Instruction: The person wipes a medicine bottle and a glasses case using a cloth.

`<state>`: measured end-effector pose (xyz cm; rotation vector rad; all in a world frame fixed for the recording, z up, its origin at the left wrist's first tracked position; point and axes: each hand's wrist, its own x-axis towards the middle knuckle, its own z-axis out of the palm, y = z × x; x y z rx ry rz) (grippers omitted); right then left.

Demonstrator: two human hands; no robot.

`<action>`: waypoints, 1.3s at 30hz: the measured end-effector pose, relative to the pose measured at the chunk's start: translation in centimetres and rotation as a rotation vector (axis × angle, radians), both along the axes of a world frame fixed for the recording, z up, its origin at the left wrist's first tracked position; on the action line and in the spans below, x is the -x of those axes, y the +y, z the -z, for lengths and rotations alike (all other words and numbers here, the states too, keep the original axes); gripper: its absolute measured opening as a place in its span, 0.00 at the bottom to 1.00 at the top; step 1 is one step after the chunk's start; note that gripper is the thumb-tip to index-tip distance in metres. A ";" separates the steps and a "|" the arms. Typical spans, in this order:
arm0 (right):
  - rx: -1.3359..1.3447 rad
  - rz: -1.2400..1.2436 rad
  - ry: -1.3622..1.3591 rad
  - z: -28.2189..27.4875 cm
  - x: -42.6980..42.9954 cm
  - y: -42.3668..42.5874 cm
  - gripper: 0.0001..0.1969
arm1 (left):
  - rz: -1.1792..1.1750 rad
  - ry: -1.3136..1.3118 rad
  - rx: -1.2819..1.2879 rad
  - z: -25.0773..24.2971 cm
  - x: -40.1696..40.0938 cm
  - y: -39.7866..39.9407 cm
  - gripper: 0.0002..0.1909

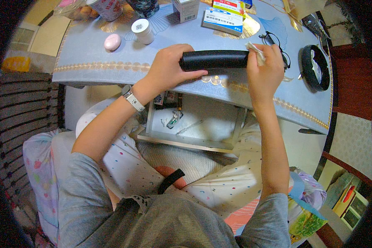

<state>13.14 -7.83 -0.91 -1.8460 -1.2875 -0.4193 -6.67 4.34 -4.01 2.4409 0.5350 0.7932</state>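
A long black case [215, 60], apparently a glasses case, is held level over the front part of the table. My left hand [170, 63] grips its left end, thumb along the near side. At the other end, my right hand [265, 68] pinches a crumpled white tissue [258, 53] against or beside the case; its fingers partly hide that end. Black-framed eyeglasses [271, 38] lie on the table just behind my right hand, which covers part of them.
A blue-grey tablecloth [90, 52] bears a pink round case [112, 42], a white capped bottle [143, 31], medicine boxes [223, 20], cups [105, 9] and a round black container [314, 68]. Below the table edge, a pulled-out drawer [189, 141] holds small items.
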 end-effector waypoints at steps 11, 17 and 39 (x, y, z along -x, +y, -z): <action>-0.025 -0.338 0.006 0.2 9.5 3.8 0.08 | -0.026 -0.071 0.112 1.8 0.0 0.5 0.13; -0.040 -0.421 0.016 0.0 9.5 3.3 0.07 | -0.026 -0.203 0.152 1.4 0.1 0.1 0.14; -0.012 -0.077 0.078 3.3 1.3 3.0 0.06 | -0.086 -0.059 -0.082 0.7 -0.2 0.9 0.25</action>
